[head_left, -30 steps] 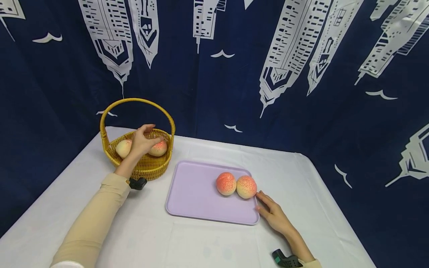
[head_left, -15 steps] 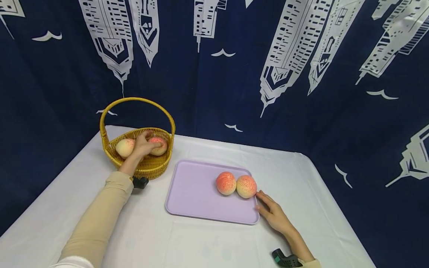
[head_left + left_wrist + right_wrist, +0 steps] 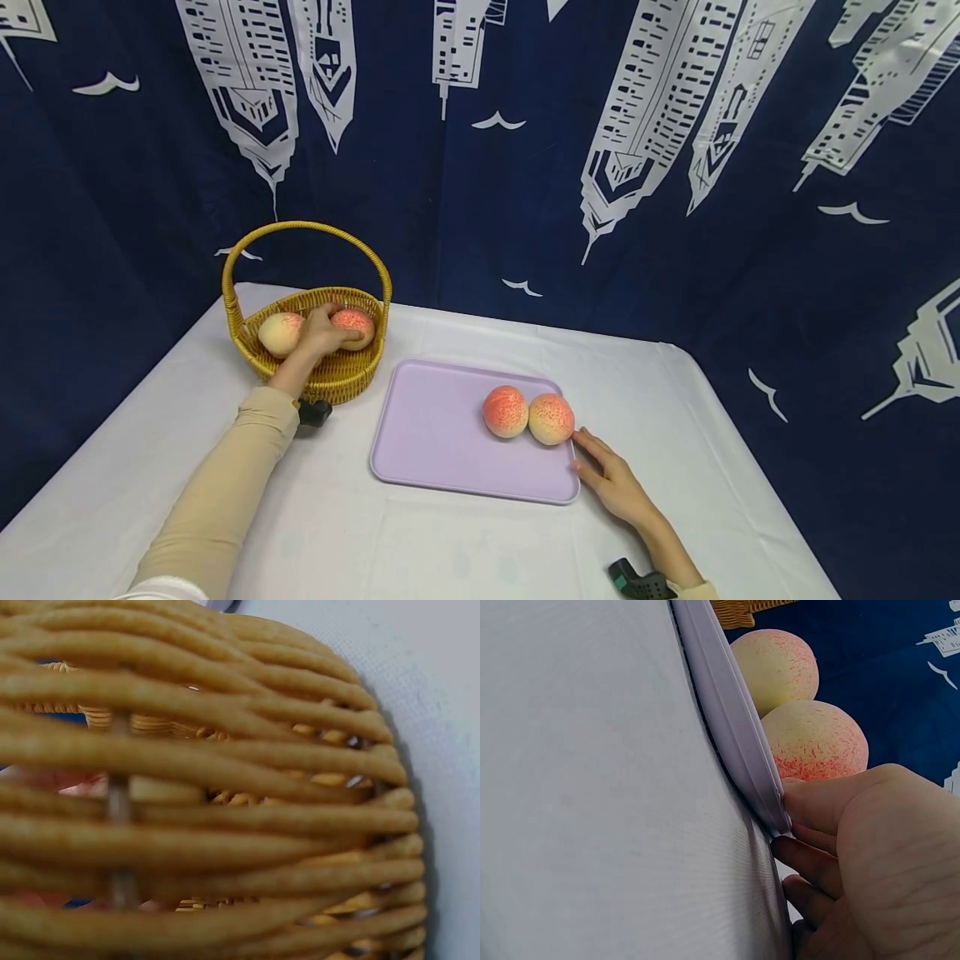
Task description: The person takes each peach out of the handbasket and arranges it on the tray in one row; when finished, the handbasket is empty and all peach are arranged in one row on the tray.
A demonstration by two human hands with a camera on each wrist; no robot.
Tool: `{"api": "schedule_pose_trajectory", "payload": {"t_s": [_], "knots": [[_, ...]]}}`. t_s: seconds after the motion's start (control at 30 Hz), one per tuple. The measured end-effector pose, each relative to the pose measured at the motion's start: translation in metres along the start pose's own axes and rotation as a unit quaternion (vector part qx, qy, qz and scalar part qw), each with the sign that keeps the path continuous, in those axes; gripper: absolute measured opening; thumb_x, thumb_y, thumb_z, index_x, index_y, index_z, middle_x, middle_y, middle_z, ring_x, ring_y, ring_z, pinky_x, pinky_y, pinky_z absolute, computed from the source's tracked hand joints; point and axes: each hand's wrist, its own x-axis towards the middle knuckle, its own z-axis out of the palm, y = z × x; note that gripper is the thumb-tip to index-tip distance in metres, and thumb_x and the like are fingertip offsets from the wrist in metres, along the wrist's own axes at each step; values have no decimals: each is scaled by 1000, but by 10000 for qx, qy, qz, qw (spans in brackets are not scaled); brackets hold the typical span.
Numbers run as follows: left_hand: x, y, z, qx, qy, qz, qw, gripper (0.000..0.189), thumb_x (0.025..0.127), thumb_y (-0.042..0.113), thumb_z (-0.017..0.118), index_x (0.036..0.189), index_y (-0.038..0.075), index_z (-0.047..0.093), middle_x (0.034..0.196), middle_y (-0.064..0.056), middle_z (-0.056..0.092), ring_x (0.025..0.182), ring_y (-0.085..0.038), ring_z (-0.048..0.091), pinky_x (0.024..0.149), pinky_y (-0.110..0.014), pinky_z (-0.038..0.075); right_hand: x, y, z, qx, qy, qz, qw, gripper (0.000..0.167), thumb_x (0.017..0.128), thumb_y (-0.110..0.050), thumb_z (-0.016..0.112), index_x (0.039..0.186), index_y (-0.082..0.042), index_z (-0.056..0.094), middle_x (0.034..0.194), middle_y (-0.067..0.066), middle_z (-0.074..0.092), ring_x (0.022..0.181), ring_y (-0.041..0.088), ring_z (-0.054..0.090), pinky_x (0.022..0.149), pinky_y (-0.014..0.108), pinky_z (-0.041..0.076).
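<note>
In the head view my left hand (image 3: 322,333) reaches into the yellow wicker basket (image 3: 341,387). Its thumb and fingers grip the right-hand peach (image 3: 356,321), partly covering it. A paler peach (image 3: 281,335) lies to the left of that hand in the basket. The basket's weave (image 3: 225,765) fills most of the left wrist view and hides the hand's work. At the right end of a lilac tray (image 3: 450,433), my right hand (image 3: 618,487) touches the rim with extended thumb and fingers. Two peaches, one redder (image 3: 506,411) and one speckled (image 3: 552,418), sit side by side on the tray near it.
The basket's tall handle (image 3: 307,223) arches over the opening above the left hand. A white cloth (image 3: 450,546) covers the table. Behind the table hangs a navy curtain (image 3: 480,208) with white building prints.
My left hand has lowered into the basket and its fingers have closed around the right-hand peach. More of the paler peach shows now. The right hand and tray have stayed put.
</note>
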Motion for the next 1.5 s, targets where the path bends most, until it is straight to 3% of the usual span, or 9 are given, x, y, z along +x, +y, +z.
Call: {"api": "schedule_pose_trajectory", "payload": {"t_s": [0.17, 0.27, 0.37, 0.5, 0.9, 1.2, 1.5], "knots": [[-2, 1, 0, 142, 141, 104, 9997, 73, 85, 16, 73, 144, -6, 38, 145, -30, 41, 132, -44, 41, 111, -51, 36, 0, -2, -1, 0, -19, 39, 10000, 49, 96, -16, 60, 140, 2, 50, 149, 27, 40, 140, 44, 35, 105, 5, 13], [-4, 2, 1, 103, 248, 186, 9995, 71, 84, 17, 74, 142, -7, 41, 143, -30, 44, 130, -44, 43, 110, -51, 37, 0, -3, -1, -55, -8, 52, 10000, 49, 96, -17, 61, 140, 1, 50, 149, 27, 40, 140, 43, 35, 110, 12, 17], [-5, 3, 1, 18, 319, 242, 9992, 70, 84, 17, 75, 141, -7, 42, 142, -30, 45, 129, -43, 45, 108, -51, 39, 0, -5, -2, -140, 19, 18, 9999, 48, 95, -17, 61, 139, 1, 50, 148, 27, 41, 139, 44, 36, 115, 32, 26], [-8, 3, 0, 41, 412, 294, 9987, 70, 82, 19, 76, 140, -6, 44, 140, -29, 47, 128, -43, 45, 108, -52, 39, 0, -5, -1, -170, 2, 56, 9998, 49, 95, -17, 61, 139, 2, 50, 148, 27, 41, 139, 43, 37, 111, 53, 25], [-26, 14, -10, -284, 574, 512, 9966, 69, 80, 16, 77, 140, -2, 46, 142, -25, 48, 131, -40, 45, 109, -51, 39, 0, -3, -1, -132, -11, 74, 9999, 49, 95, -16, 61, 139, 2, 50, 149, 26, 41, 139, 43, 36, 110, 56, 23], [-54, 28, -19, -290, 424, 813, 9954, 69, 79, 16, 77, 140, 1, 46, 140, -23, 50, 128, -38, 47, 105, -51, 42, 0, -3, 0, -89, -49, 94, 9999, 49, 95, -17, 61, 139, 2, 50, 149, 27, 40, 139, 44, 36, 110, 58, 23], [-81, 53, -6, -425, 185, 1312, 9903, 63, 77, 13, 79, 132, 2, 53, 132, -19, 57, 115, -32, 54, 95, -42, 47, 0, -4, -1, -99, -40, 132, 9999, 49, 95, -17, 61, 139, 2, 50, 149, 27, 40, 140, 43, 35, 111, 52, 23]]}}
